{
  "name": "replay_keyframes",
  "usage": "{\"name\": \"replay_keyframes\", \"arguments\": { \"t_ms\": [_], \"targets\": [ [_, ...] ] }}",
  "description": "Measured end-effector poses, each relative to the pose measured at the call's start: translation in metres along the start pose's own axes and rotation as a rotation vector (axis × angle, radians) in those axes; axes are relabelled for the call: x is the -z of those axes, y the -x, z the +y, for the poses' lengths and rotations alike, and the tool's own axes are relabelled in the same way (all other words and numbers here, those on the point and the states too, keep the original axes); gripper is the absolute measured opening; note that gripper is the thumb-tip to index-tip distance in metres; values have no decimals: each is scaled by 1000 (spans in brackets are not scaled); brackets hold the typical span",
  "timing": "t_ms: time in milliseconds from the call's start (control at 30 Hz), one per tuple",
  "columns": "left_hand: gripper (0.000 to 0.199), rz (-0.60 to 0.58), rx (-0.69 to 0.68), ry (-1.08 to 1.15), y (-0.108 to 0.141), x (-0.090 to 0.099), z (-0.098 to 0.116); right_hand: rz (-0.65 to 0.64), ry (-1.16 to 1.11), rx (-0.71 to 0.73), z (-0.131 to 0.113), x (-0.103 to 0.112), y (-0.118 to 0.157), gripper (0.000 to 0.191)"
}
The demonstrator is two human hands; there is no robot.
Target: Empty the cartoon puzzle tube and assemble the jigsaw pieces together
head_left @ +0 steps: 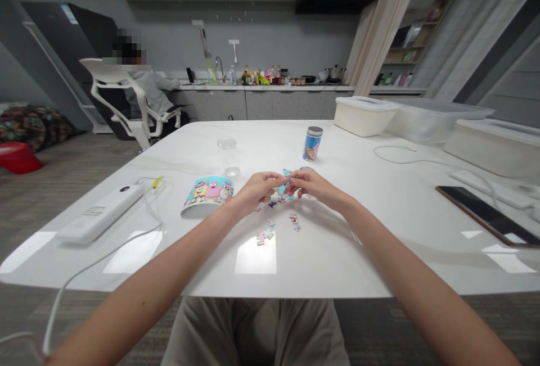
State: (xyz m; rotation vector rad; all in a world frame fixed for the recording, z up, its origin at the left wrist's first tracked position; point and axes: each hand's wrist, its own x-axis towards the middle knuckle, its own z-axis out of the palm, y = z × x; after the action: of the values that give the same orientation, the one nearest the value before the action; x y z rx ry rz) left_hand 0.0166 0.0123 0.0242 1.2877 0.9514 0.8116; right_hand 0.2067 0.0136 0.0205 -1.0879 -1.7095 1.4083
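My left hand [262, 188] and my right hand [311, 183] meet above the middle of the white table, fingertips almost touching. Both are closed in a pinch on small light-blue jigsaw puzzle pieces [286, 173], partly hidden by the fingers; whether these are one joined bit or separate is unclear. Under and in front of the hands lie several loose pieces, among them a joined pinkish-grey pair [265, 236] and a red-and-white cluster [294, 221]. Left of my left hand stands a curved cartoon picture sheet [208, 193]. A round metal lid [307, 169] shows partly behind my right hand.
Behind the hands stand a clear plastic jar [228, 155] and a blue cartoon can [312, 144]. A white power strip [101, 214] with cables lies left, a dark tablet [485, 214] right. Storage boxes [366, 116] line the back right. A person [147, 90] sits beyond the table.
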Motion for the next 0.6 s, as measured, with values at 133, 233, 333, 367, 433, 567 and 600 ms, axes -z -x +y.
{"name": "replay_keyframes", "arguments": {
  "t_ms": [133,233,333,367,433,567,600],
  "targets": [
    [36,14,60,162,4,-2,-2,-8,-139,-2,-4,-1,5,29],
    [36,-26,49,198,5,-5,-1,6,-128,15,-4,1,6,31],
    [36,-78,39,201,7,-7,-2,18,-97,43,-4,1,6,31],
    [36,-82,36,203,7,-7,-1,26,-96,47,-4,1,6,31],
    [35,-83,37,203,8,-8,0,45,-105,44,-5,1,6,32],
    [32,-106,36,171,11,-8,5,54,-116,32,-6,1,6,34],
    [32,-106,30,165,11,-9,6,49,-115,39,-5,2,6,33]
  ]
}}
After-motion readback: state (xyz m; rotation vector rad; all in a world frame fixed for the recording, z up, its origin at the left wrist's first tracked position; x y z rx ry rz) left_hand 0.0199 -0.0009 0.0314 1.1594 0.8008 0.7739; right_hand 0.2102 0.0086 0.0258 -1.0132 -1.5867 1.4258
